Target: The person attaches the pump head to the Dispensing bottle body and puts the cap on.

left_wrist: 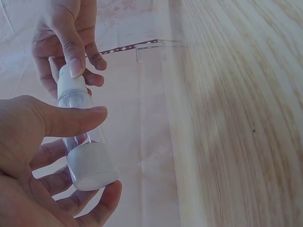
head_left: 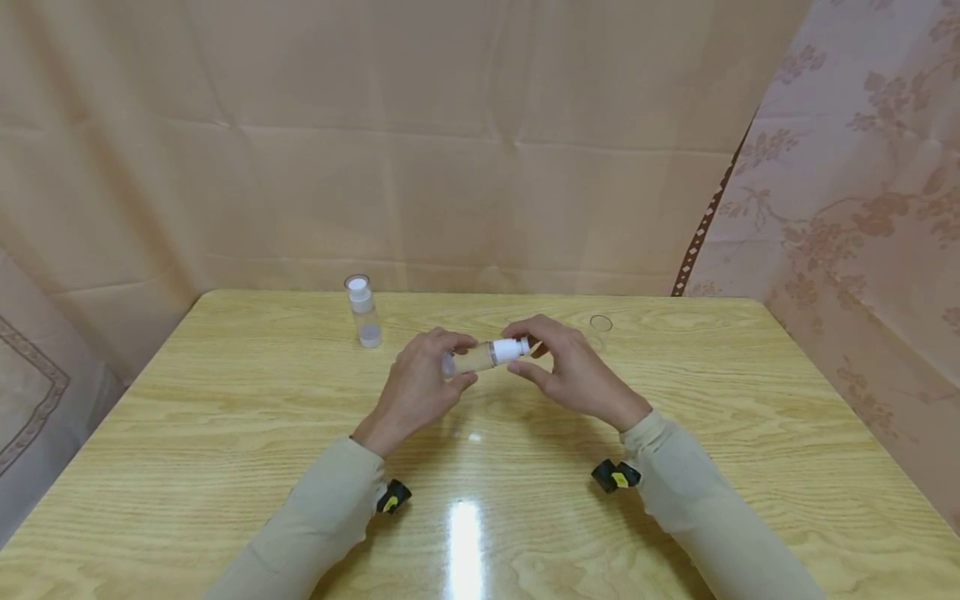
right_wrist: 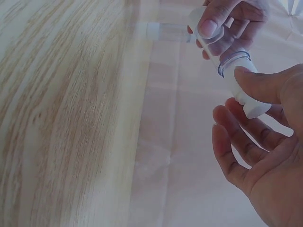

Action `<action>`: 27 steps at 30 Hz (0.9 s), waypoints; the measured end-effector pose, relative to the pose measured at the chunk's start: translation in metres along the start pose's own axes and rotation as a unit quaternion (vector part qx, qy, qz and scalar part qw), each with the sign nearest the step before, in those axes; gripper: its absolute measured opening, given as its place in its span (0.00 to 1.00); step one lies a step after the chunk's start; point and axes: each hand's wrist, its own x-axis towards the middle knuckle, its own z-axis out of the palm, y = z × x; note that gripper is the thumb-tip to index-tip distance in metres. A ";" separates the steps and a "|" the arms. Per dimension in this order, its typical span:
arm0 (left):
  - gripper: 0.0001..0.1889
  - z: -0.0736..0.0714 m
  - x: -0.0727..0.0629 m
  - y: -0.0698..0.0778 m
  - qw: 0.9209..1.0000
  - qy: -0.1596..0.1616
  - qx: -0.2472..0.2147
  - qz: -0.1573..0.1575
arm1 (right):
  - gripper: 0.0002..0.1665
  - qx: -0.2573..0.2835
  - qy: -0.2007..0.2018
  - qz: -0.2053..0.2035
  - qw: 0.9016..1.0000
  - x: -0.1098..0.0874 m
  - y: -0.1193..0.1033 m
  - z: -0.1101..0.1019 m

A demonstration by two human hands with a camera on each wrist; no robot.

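A clear pump bottle (head_left: 474,359) with a white pump top (head_left: 506,350) is held lengthwise above the table, its top toward the right. My left hand (head_left: 420,379) grips the clear body near the base, thumb on the near side and fingers behind. With thumb and fingers, my right hand (head_left: 573,371) pinches the white pump top. In the left wrist view the bottle's white base (left_wrist: 92,165) shows below the left thumb. The right wrist view shows the right thumb lying along the white collar (right_wrist: 240,78), the other fingers spread beneath the nozzle end.
Another pump bottle (head_left: 364,317), with a clear cover over its white top, stands upright at the table's back left. A clear cap (left_wrist: 150,53) stands on the wooden table (head_left: 225,417) beyond the right hand. Beige curtains (head_left: 450,167) hang behind the back edge.
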 end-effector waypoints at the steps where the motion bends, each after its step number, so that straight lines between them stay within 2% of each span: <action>1: 0.20 0.000 0.000 0.000 1.000 0.001 0.000 0.001 | 0.21 0.000 0.001 0.000 1.000 0.000 0.000 0.000; 11: 0.20 0.000 0.000 -0.001 1.000 0.006 0.001 0.007 | 0.19 0.006 -0.004 0.003 1.000 0.000 0.001 0.000; 20: 0.20 0.000 0.000 0.000 1.000 0.005 0.005 0.003 | 0.16 0.012 -0.013 0.029 0.999 0.000 0.001 0.001; 27: 0.20 0.000 0.000 0.000 1.000 0.004 0.006 0.002 | 0.21 0.008 -0.017 0.043 0.999 0.000 0.000 -0.001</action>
